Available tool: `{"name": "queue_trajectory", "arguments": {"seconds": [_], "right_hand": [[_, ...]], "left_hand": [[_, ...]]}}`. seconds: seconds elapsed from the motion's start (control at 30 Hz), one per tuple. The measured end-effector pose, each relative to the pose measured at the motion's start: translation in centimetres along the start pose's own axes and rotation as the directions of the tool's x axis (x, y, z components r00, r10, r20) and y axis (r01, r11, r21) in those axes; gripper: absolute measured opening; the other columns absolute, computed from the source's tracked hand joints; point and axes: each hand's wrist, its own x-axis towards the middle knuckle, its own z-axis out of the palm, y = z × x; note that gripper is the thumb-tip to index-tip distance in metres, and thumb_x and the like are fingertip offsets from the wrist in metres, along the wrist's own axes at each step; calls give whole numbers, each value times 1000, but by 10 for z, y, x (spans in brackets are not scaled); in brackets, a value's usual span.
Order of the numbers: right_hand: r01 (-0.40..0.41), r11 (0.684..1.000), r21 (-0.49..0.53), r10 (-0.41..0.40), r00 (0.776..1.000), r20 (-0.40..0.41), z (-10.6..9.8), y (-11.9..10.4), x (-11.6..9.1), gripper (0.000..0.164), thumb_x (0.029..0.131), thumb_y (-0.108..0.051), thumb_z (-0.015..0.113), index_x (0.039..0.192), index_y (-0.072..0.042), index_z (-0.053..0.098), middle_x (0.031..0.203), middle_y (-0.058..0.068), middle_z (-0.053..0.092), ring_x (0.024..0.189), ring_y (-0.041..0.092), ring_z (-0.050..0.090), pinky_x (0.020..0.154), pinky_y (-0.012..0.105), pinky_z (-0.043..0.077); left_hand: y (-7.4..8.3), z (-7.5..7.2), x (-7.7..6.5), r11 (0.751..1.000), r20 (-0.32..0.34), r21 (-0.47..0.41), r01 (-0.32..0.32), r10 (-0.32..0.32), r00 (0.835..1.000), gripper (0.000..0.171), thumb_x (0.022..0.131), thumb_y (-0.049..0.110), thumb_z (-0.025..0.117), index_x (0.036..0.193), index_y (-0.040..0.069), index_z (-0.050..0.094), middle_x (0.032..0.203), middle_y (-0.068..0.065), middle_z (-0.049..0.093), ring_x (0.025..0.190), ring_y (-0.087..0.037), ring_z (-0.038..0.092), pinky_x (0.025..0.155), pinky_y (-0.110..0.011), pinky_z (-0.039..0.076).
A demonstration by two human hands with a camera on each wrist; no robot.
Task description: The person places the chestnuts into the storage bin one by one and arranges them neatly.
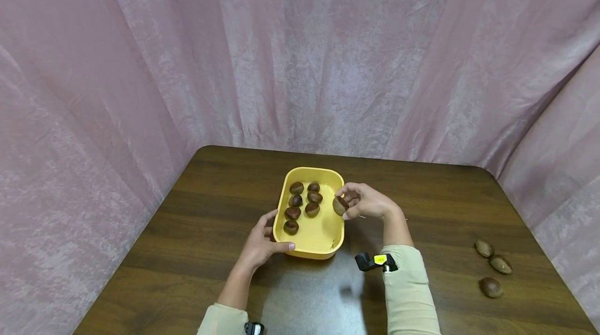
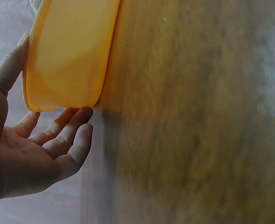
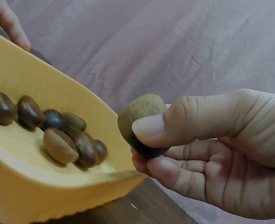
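A yellow container (image 1: 320, 233) stands on the table with several brown chestnuts (image 1: 292, 213) lying in two rows in its left and middle part. My left hand (image 1: 260, 244) grips its near left corner, thumb at the near rim and fingers along the left side; the left wrist view shows the fingertips (image 2: 85, 113) against its wall. Over the container's right rim, my right hand (image 1: 367, 202) pinches one chestnut (image 3: 140, 114) between thumb and fingers. That chestnut shows a pale tan face and a dark underside in the right wrist view.
Three more chestnuts (image 1: 490, 287) lie on the brown wooden table (image 1: 450, 210) at the right, two of them touching or nearly so. A pink curtain (image 1: 328, 64) hangs behind the table. Small dark specks lie in the container's near right corner.
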Motion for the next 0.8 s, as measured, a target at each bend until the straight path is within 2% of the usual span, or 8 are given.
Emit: {"name": "queue_trajectory", "arguments": {"seconds": [0.17, 0.4, 0.57, 0.67, 0.8], "right_hand": [[-1, 1000, -8, 1, 999, 33, 7, -2, 10, 50, 66, 10, 74, 111, 4, 54, 92, 19, 60, 84, 27, 60, 67, 34, 50], [-91, 994, -61, 94, 995, 45, 18, -7, 28, 48, 67, 1, 79, 110, -4, 59, 90, 17, 63, 83, 25, 60, 71, 36, 48], [-125, 990, -67, 131, 988, 86, 24, -7, 39, 47, 66, 2, 78, 109, -4, 59, 91, 17, 64, 83, 23, 61, 75, 36, 48], [-151, 986, -65, 158, 980, 118, 28, -7, 44, 46, 67, 6, 77, 109, -4, 60, 93, 19, 63, 82, 23, 61, 73, 35, 48], [-205, 975, -81, 213, 970, 114, 34, -8, 49, 47, 65, 8, 77, 106, -8, 62, 94, 20, 60, 78, 21, 59, 66, 33, 49]], "left_hand": [[-1, -1, 0, 1000, 8, -8, -6, 6, 1000, 93, 66, 0, 82, 142, 1, 30, 105, -30, 57, 79, -23, 62, 68, -33, 47], [-5, -4, 1, 999, 16, -33, -8, 8, 1000, 94, 65, -1, 82, 142, 2, 28, 105, -32, 57, 79, -25, 62, 67, -33, 47], [-8, -5, 4, 999, 21, -32, -4, 5, 1000, 95, 65, -1, 83, 143, 2, 28, 106, -32, 56, 80, -25, 62, 68, -34, 48], [-19, -5, 10, 999, 18, -36, -4, 4, 1000, 96, 64, 1, 84, 143, 4, 28, 106, -31, 57, 80, -25, 62, 68, -35, 48], [-36, -5, 18, 999, -2, -39, -8, 8, 1000, 98, 62, 4, 86, 143, 9, 31, 104, -27, 59, 79, -25, 62, 67, -35, 48]]}}
